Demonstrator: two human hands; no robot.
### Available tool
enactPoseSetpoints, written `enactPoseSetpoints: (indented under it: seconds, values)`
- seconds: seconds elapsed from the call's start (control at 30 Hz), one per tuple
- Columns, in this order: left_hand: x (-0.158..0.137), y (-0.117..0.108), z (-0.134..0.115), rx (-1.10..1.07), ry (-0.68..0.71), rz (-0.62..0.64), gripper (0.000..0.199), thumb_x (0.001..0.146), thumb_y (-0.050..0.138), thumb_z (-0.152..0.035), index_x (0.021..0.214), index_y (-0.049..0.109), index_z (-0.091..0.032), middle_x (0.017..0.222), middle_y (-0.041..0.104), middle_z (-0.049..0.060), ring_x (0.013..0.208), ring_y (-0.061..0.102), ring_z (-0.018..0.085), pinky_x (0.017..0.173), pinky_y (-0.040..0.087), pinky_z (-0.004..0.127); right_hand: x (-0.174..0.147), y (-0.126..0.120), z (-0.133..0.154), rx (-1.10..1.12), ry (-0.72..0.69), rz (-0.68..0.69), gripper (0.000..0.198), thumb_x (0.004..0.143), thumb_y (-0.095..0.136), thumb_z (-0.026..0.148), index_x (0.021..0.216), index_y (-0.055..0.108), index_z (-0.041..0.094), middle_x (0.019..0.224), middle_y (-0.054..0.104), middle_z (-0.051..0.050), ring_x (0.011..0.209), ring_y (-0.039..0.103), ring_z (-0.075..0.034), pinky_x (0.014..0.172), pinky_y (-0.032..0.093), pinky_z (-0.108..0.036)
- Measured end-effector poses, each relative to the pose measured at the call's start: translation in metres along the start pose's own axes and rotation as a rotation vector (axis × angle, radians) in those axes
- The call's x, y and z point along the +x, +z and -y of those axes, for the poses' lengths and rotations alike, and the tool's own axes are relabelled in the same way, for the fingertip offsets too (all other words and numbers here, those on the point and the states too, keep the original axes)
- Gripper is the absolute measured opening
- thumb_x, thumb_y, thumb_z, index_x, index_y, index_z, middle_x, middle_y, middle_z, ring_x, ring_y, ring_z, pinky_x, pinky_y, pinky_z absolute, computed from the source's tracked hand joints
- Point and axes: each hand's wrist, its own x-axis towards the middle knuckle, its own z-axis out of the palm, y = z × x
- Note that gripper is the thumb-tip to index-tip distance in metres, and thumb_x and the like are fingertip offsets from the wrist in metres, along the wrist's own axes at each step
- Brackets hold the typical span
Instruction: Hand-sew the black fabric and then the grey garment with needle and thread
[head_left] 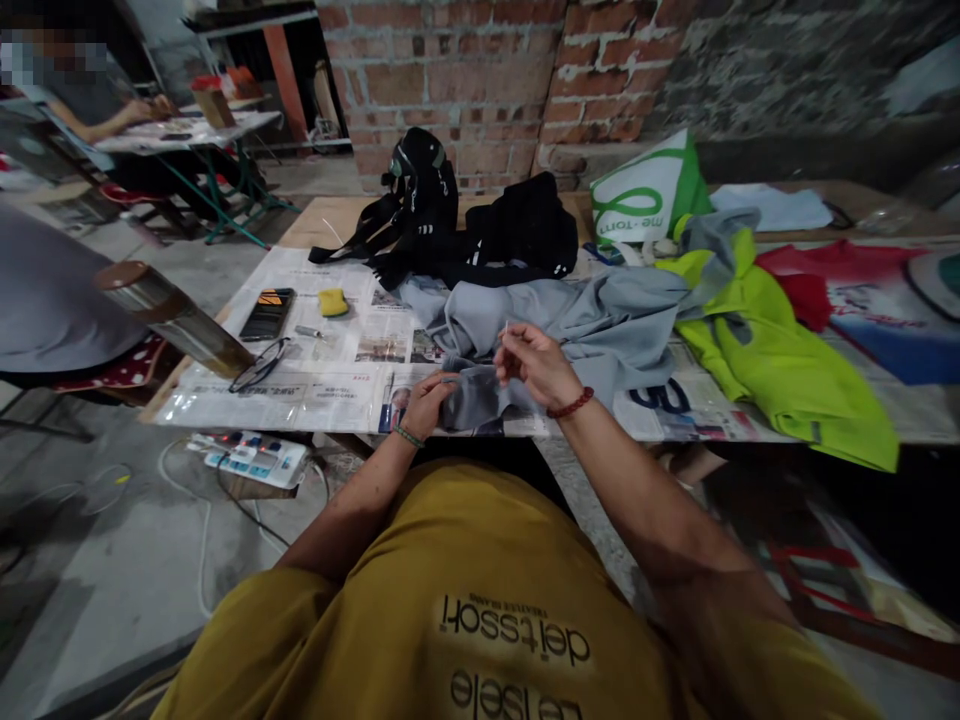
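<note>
A grey cloth garment (pixel 570 310) lies rumpled across the newspaper, its near end hanging toward the table's front edge. My left hand (pixel 427 402), with a green bracelet, grips that near end between thumb and fingers. Just above the cloth, my right hand (pixel 536 366), wearing a red bead bracelet, is closed in a pinch. A thin, pale needle-like thing (pixel 505 327) sticks up from its fingertips; it is too small to make out fully. Whether a thread runs from it to the cloth does not show.
Left on the newspaper-covered table (pixel 337 385) are a bottle (pixel 180 325), glasses (pixel 259 367), a phone (pixel 268 314) and a sponge (pixel 333 303). Behind lie black bags (pixel 424 190); a yellow-green garment (pixel 780 350) is at right. A power strip (pixel 251 457) sits below; people sit at left.
</note>
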Motion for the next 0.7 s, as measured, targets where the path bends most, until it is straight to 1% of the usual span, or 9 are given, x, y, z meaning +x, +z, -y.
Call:
enactPoseSetpoints:
  seconds: [0.07,0.13,0.23,0.3,0.43,0.57,0.7]
  values:
    - [-0.001,0.0,-0.002,0.029,0.003,-0.008,0.012,0.064,0.066,-0.024,0.071,0.072,-0.017,0.074,0.065,0.0,0.076,0.056,0.013,0.075,0.043,0.025,-0.015,0.003,-0.015,-0.083,0.044,0.03,0.033,0.074,0.063,0.046,0.09,0.05,0.02,0.056,0.058,0.006,0.04,0.051,-0.009,0.036,0.039,-0.018]
    - [-0.002,-0.001,-0.003,0.057,-0.022,-0.029,0.013,0.062,0.068,-0.024,0.073,0.071,-0.017,0.073,0.064,-0.001,0.073,0.055,0.013,0.072,0.043,0.024,-0.029,0.008,-0.029,-0.182,0.081,0.045,0.028,0.076,0.059,0.044,0.089,0.052,0.019,0.054,0.056,0.007,0.037,0.048,-0.007,0.033,0.034,-0.016]
    - [-0.002,-0.003,-0.002,0.073,-0.05,-0.07,0.017,0.059,0.071,-0.026,0.074,0.067,-0.017,0.069,0.062,-0.002,0.067,0.051,0.011,0.066,0.042,0.023,-0.043,0.015,-0.046,-0.322,0.127,0.074,0.022,0.078,0.055,0.04,0.083,0.054,0.018,0.055,0.056,0.006,0.037,0.047,-0.005,0.032,0.033,-0.014]
    - [-0.002,-0.004,0.0,0.09,-0.04,-0.068,0.019,0.059,0.073,-0.028,0.073,0.065,-0.016,0.068,0.06,-0.003,0.065,0.05,0.01,0.064,0.04,0.022,-0.046,0.018,-0.053,-0.38,0.137,0.092,0.02,0.08,0.053,0.038,0.081,0.055,0.018,0.055,0.056,0.006,0.037,0.047,-0.005,0.032,0.033,-0.014]
    - [-0.003,-0.005,0.002,0.15,-0.006,-0.039,0.021,0.061,0.073,-0.03,0.072,0.064,-0.016,0.068,0.059,-0.003,0.066,0.049,0.01,0.064,0.04,0.022,-0.042,0.021,-0.058,-0.425,0.138,0.095,0.019,0.082,0.05,0.036,0.081,0.055,0.018,0.055,0.056,0.006,0.037,0.047,-0.005,0.032,0.032,-0.014]
    - [-0.005,-0.004,-0.001,0.153,-0.033,-0.033,0.02,0.061,0.073,-0.03,0.072,0.065,-0.016,0.067,0.059,-0.002,0.064,0.049,0.01,0.062,0.039,0.022,-0.038,0.023,-0.057,-0.465,0.115,0.087,0.017,0.082,0.049,0.033,0.077,0.055,0.018,0.053,0.056,0.005,0.037,0.046,-0.004,0.036,0.033,-0.014]
    - [-0.006,-0.003,-0.004,0.169,-0.016,-0.001,0.019,0.062,0.073,-0.03,0.072,0.066,-0.016,0.068,0.061,-0.002,0.065,0.051,0.011,0.063,0.041,0.023,-0.036,0.023,-0.057,-0.512,0.089,0.088,0.018,0.082,0.049,0.032,0.074,0.056,0.018,0.053,0.056,0.006,0.037,0.047,-0.005,0.038,0.034,-0.015]
